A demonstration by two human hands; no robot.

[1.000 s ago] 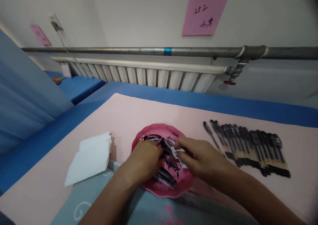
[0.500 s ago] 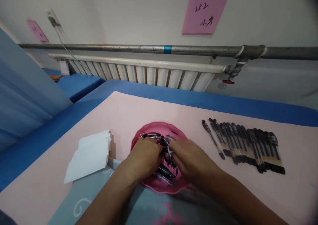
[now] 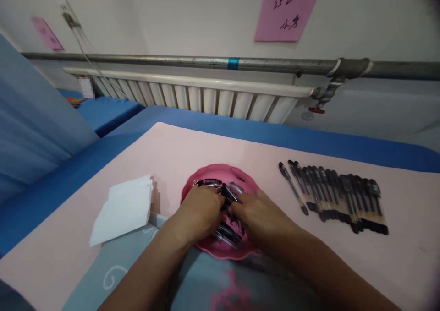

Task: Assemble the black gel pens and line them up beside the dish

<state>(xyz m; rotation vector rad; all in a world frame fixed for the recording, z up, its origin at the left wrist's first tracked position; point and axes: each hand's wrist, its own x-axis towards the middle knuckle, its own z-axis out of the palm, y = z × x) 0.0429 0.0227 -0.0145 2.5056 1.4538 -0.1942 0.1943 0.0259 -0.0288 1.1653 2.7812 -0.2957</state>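
Note:
A pink scalloped plate (image 3: pixel 223 255) holds loose pen parts: clear barrels (image 3: pixel 227 236), black caps (image 3: pixel 229 193) and small black bits. My left hand (image 3: pixel 203 210) is over the plate's left side, its fingers curled down and closed among the parts. From the right, my right hand (image 3: pixel 259 215) reaches in, thumb and fingers pinched close to the left fingertips near the middle. What either hand grips is hidden by the fingers and the dark parts. Several capped black pens (image 3: pixel 330 192) lie side by side on the pink cover, right of the plate.
White folded papers (image 3: pixel 123 210) lie on the pink cover (image 3: pixel 172 148) to the left. A grey-green patterned cloth (image 3: pixel 206 283) is below the plate. Behind the blue surface edge (image 3: pixel 261 130) stand a radiator (image 3: pixel 206 100) and a metal pipe (image 3: pixel 275 66) with a red-handled valve (image 3: pixel 316 110).
My right hand has moved slightly left and down in the plate, and the whitish thing that showed at its fingers is out of sight. My left hand stays nearly still. The view shifts slightly.

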